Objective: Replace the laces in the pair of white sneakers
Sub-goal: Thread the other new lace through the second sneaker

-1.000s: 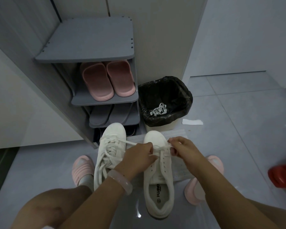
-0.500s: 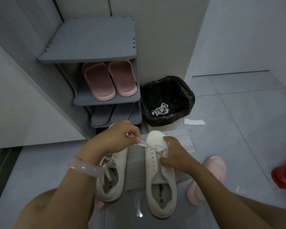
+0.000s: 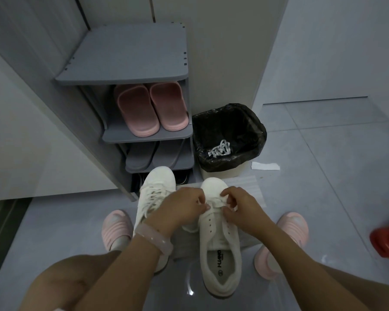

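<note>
Two white sneakers stand side by side on the floor, toes pointing away from me. The left sneaker [image 3: 155, 187] is laced all the way up. On the right sneaker [image 3: 220, 248] only the eyelets nearest the toe carry a white lace [image 3: 215, 204], and the lower eyelets are bare. My left hand [image 3: 182, 208] pinches that lace from the left, over the gap between the shoes. My right hand [image 3: 239, 206] pinches it from the right, fingers curled. Old white laces [image 3: 219, 149] lie in the bin.
A grey shoe rack [image 3: 130, 61] holds pink slippers [image 3: 151, 108] and grey ones below. A black-lined bin [image 3: 230, 133] stands behind the right sneaker. My feet wear pink slippers [image 3: 116, 225]. White paper [image 3: 265, 166] and a red object [image 3: 387, 241] lie at right.
My left hand, which had pulled the lace up and to the left, has come back down to the right sneaker's toe eyelets. Both hands now meet over the lace.
</note>
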The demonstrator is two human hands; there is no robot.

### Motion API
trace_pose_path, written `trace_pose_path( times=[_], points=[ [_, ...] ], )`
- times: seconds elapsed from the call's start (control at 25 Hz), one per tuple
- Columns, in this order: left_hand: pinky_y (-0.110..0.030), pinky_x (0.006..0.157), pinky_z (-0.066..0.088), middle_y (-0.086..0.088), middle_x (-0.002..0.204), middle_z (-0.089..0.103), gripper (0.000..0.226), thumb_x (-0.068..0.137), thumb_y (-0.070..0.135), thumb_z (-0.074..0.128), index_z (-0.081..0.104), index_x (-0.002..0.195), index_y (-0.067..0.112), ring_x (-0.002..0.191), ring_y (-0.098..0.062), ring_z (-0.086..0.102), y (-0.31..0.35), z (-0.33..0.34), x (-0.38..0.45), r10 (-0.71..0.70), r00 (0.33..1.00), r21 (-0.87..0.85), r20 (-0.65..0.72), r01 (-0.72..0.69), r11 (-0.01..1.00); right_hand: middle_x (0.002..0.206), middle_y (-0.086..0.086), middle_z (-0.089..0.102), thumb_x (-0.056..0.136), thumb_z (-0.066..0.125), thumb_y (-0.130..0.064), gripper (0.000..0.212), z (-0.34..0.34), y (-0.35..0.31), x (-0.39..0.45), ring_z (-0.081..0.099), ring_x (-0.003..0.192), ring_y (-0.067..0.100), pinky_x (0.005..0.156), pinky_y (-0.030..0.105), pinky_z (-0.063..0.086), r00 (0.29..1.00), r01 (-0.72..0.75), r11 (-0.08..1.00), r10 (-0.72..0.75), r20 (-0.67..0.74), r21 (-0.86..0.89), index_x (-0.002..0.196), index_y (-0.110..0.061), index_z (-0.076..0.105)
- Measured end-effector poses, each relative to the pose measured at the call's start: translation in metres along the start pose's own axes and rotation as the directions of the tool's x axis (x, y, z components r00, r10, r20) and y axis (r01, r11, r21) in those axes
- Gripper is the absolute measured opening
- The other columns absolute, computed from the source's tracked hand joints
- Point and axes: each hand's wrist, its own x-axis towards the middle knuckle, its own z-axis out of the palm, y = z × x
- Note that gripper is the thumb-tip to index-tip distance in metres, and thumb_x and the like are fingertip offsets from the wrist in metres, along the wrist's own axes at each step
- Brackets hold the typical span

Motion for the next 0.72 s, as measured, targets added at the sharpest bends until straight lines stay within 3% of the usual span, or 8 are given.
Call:
trace_pose_path(
  times=[0.12,0.2,0.28,0.44,0.6,0.64,0.72],
  points=[
    [-0.033,0.080,0.042,-0.007,0.111,0.058,0.035,0.093,0.041,0.046,0.048,0.110,0.012,0.101,-0.024,0.056,0.005,0.031,0.008,-0.052,0.999,0.047,-0.014,0.053,0.997,0.123,0.003,0.041,0.080,0.068,-0.019,0.052,0.002,0.003,0.003,0.044,0.112,0.019,0.093,0.020,0.038,0.996,-0.013,0.999,0.018,0.086,-0.053,0.128,-0.018,0.048],
    [-0.032,0.077,0.038,-0.010,0.112,0.057,0.030,0.097,0.034,0.039,0.048,0.107,0.008,0.101,-0.026,0.055,0.004,0.041,0.009,-0.043,0.999,0.048,0.004,0.043,0.998,0.133,0.005,0.035,0.078,0.069,-0.020,0.060,0.004,0.005,0.004,0.038,0.121,0.024,0.101,0.025,0.033,0.993,-0.021,0.994,0.033,0.110,-0.105,0.133,-0.017,0.045],
    [-0.033,0.076,0.039,-0.011,0.108,0.057,0.023,0.098,0.028,0.036,0.051,0.096,0.010,0.096,-0.025,0.054,0.003,0.039,0.010,0.023,0.999,0.061,0.032,-0.025,0.998,0.135,0.005,0.033,0.077,0.069,-0.019,0.062,0.005,0.004,0.005,0.036,0.123,0.025,0.099,0.024,0.031,0.993,-0.038,0.994,0.049,0.106,-0.102,0.134,-0.017,0.043],
    [-0.027,0.066,0.034,0.002,0.074,0.046,0.032,0.095,0.023,0.043,0.038,0.064,0.019,0.073,-0.014,0.045,-0.001,0.011,0.007,0.091,0.990,0.002,0.109,-0.092,0.996,0.136,0.003,0.031,0.079,0.067,-0.021,0.064,0.006,0.000,0.005,0.032,0.124,0.023,0.097,0.022,0.031,0.993,-0.050,0.993,0.061,0.102,-0.103,0.136,-0.017,0.039],
    [-0.026,0.067,0.035,0.006,0.071,0.042,0.031,0.095,0.022,0.045,0.041,0.065,0.018,0.069,-0.011,0.041,0.002,-0.002,0.000,0.129,0.980,-0.016,0.153,-0.128,0.992,0.139,0.002,0.028,0.080,0.065,-0.023,0.062,0.003,-0.003,0.003,0.028,0.126,0.022,0.098,0.023,0.030,0.988,-0.062,0.991,0.078,0.131,-0.123,0.136,-0.021,0.039],
    [-0.026,0.065,0.036,0.006,0.072,0.044,0.026,0.095,0.023,0.046,0.044,0.069,0.018,0.070,-0.011,0.043,0.006,-0.001,-0.001,0.138,0.983,-0.065,0.117,-0.131,0.989,0.141,0.001,0.027,0.080,0.064,-0.026,0.059,0.002,-0.005,0.001,0.027,0.128,0.022,0.101,0.026,0.030,0.985,-0.036,0.990,0.057,0.160,-0.133,0.134,-0.024,0.042],
    [-0.022,0.064,0.040,0.006,0.078,0.052,0.015,0.094,0.020,0.050,0.052,0.080,0.018,0.069,-0.009,0.049,0.019,-0.003,-0.006,0.134,0.988,-0.329,-0.078,-0.152,0.932,0.139,-0.003,0.035,0.077,0.060,-0.034,0.046,0.003,-0.008,0.000,0.032,0.127,0.019,0.104,0.033,0.034,0.970,0.087,0.992,-0.063,0.234,-0.093,0.121,-0.026,0.055]
  ],
)
